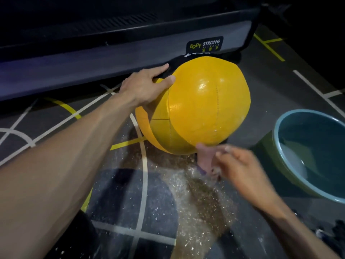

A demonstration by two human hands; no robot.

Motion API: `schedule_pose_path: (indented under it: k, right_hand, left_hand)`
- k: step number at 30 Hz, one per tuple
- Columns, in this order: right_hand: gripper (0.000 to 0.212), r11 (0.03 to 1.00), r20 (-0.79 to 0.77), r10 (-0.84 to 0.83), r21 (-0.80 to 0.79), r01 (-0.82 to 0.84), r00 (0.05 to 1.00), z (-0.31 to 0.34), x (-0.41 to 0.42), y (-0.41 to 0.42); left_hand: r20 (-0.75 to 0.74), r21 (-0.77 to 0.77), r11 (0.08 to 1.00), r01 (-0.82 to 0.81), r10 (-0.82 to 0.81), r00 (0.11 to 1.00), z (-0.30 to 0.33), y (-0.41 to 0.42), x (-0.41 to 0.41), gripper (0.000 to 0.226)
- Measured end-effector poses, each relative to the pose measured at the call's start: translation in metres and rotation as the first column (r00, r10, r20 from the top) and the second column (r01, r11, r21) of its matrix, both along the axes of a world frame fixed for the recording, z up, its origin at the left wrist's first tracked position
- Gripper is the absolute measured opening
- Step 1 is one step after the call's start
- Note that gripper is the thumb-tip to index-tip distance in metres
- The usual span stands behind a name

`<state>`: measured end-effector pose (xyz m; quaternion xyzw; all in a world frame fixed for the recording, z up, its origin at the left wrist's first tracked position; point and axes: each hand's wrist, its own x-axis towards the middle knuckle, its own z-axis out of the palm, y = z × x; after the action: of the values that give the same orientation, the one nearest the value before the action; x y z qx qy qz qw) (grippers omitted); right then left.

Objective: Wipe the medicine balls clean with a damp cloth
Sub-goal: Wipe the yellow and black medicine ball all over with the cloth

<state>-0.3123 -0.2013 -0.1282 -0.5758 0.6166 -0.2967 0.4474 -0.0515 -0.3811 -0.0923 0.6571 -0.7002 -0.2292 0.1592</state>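
A big yellow medicine ball (pixel 201 101) with stitched seams and a black panel at its far top sits on the gym floor. Its surface gleams wet. My left hand (pixel 147 85) grips the ball's upper left side, thumb on the yellow skin, fingers on the black panel. My right hand (pixel 240 169), blurred by motion, pinches a small pinkish cloth (pixel 205 161) against the ball's lower near edge. Most of the cloth hangs below the ball.
A blue-green basin (pixel 291 165) holding water stands on the floor at the right, close to my right hand. A dark exercise machine base (pixel 93 58) with a "Body Strong" label runs behind the ball. The floor near the ball is wet and speckled.
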Motion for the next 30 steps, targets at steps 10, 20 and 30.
schedule_pose_path:
  k: [10, 20, 30]
  right_hand:
    - [0.050, 0.636, -0.465, 0.095, -0.651, -0.413, 0.880, -0.032, 0.057, -0.056]
    - [0.028, 0.980, -0.208, 0.103, 0.186, -0.064, 0.973, -0.083, 0.014, 0.012]
    - [0.039, 0.734, 0.137, -0.330, -0.585, 0.345, 0.934, 0.062, 0.023, -0.044]
  left_hand:
    - [-0.037, -0.003, 1.000, -0.025, 0.025, 0.999, -0.002, -0.007, 0.001, 0.064]
    - [-0.154, 0.048, 0.999, 0.003, 0.004, 0.988, -0.010, -0.010, 0.013, 0.066]
    - [-0.173, 0.062, 0.997, -0.037, 0.047, 0.984, -0.014, 0.000, 0.010, 0.065]
